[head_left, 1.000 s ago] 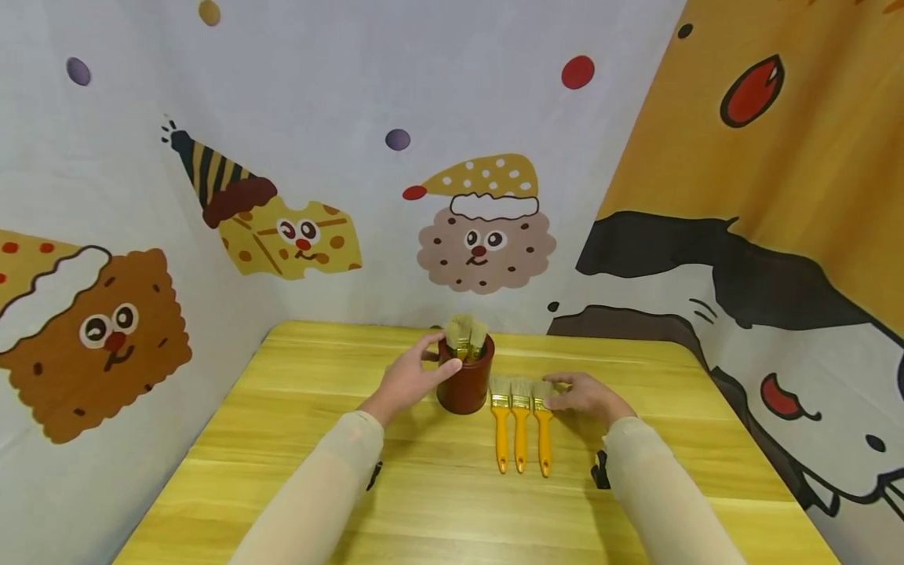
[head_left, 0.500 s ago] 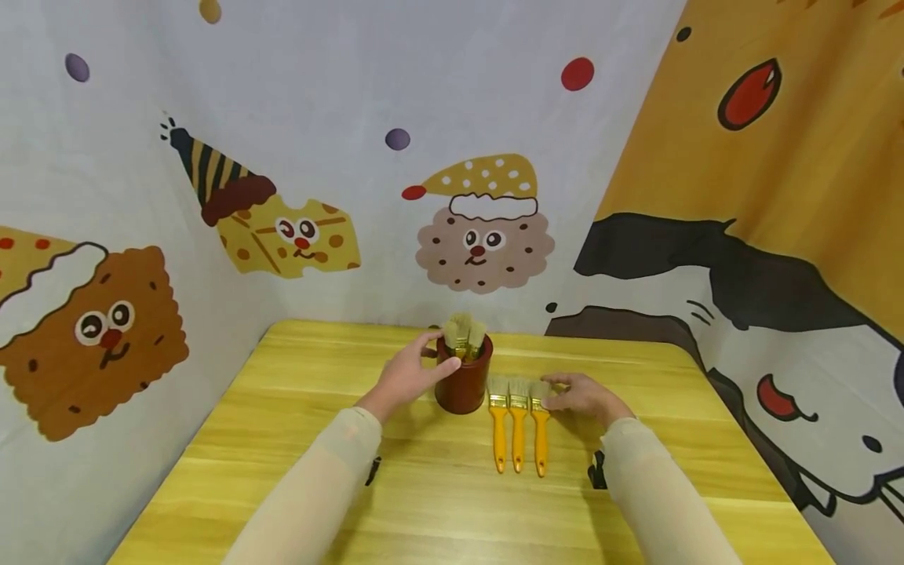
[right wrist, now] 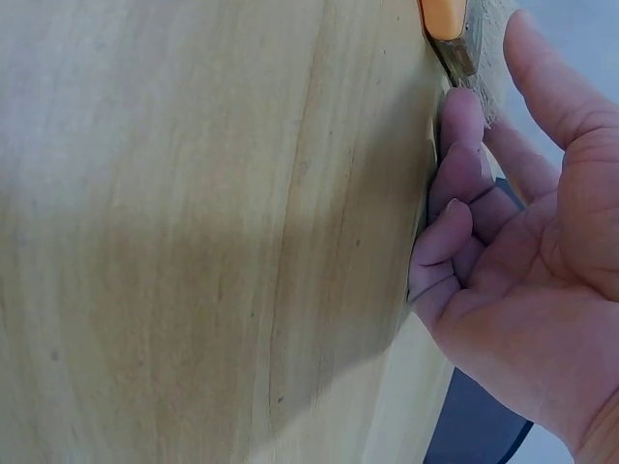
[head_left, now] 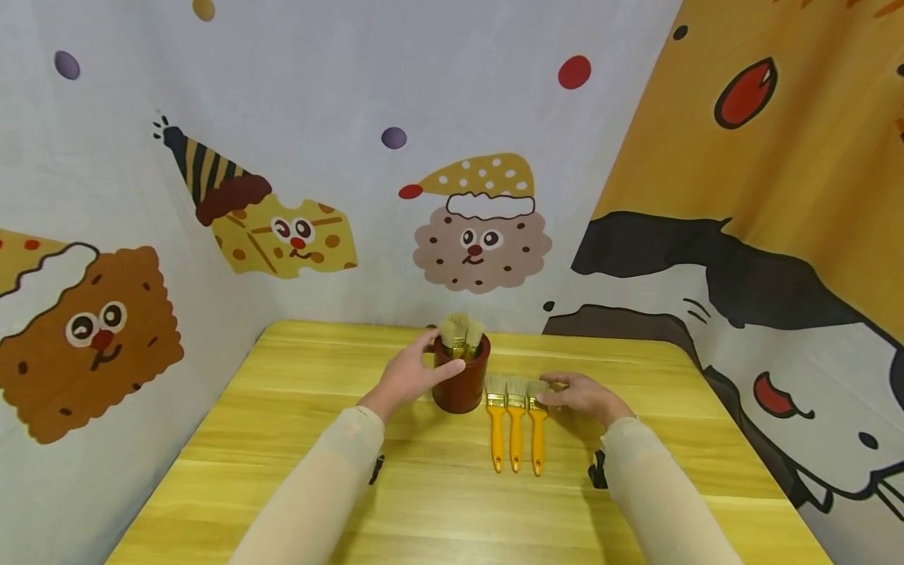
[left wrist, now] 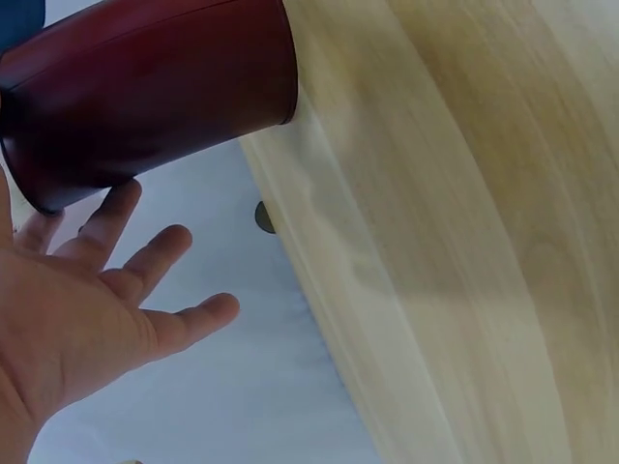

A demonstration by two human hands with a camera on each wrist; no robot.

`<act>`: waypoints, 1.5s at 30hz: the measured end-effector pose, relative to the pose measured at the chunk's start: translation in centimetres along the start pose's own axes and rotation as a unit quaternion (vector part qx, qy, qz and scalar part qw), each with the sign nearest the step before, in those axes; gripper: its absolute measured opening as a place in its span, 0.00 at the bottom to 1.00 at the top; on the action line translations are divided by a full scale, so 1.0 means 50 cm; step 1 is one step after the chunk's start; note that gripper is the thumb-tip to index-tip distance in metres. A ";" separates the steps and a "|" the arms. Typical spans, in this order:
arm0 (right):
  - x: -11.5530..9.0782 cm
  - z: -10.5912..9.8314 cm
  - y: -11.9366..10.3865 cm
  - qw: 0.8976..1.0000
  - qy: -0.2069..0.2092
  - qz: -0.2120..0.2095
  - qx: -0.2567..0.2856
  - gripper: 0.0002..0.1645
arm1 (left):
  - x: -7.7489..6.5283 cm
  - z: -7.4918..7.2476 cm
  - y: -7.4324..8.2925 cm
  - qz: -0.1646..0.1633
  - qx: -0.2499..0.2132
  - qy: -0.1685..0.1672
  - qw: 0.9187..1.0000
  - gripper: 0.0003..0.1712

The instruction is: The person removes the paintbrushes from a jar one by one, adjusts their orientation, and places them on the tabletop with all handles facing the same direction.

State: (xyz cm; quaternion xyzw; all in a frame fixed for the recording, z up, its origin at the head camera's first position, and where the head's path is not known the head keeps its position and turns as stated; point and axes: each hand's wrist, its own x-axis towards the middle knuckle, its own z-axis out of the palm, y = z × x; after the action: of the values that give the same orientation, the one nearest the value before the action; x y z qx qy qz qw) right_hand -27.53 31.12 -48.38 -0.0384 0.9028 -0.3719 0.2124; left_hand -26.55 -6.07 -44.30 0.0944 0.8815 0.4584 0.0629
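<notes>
A dark red-brown cup [head_left: 462,391] stands upright toward the back of the table, with paintbrushes [head_left: 455,333] in it, bristles up. My left hand [head_left: 406,377] is at its left side, thumb across the front near the rim. In the left wrist view, the fingers [left wrist: 160,256] are spread, with fingertips right at the cup's wall. To the cup's right, three paintbrushes [head_left: 516,435] with yellow-orange handles lie side by side, bristles away from me. My right hand [head_left: 582,396] rests beside the rightmost brush [head_left: 539,439], fingers relaxed, with thumb and fingertips at its bristle end.
The wooden table [head_left: 282,486] has its back edge close to a cloth backdrop [head_left: 318,94] printed with cartoon food figures. Black pieces [head_left: 598,471] show under both forearms near the wrists.
</notes>
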 end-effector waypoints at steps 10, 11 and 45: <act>-0.007 0.002 0.000 1.000 0.001 -0.001 0.003 0.45 | 0.006 -0.005 0.006 -0.003 -0.007 -0.012 1.000 0.54; -0.008 0.001 0.002 1.000 0.000 -0.002 0.004 0.45 | 0.007 -0.005 0.007 -0.003 -0.007 -0.012 1.000 0.54; 0.037 0.054 -0.233 0.971 0.182 -0.133 0.082 0.47 | -0.003 -0.004 0.010 -0.017 -0.036 -0.016 0.999 0.54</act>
State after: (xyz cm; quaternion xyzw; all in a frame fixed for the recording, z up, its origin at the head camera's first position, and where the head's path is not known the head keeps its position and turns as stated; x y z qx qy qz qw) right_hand -29.12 20.52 -42.75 -0.0722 0.8794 -0.4706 -0.0042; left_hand -26.39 -6.00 -43.76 0.0846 0.8646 0.4873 0.0882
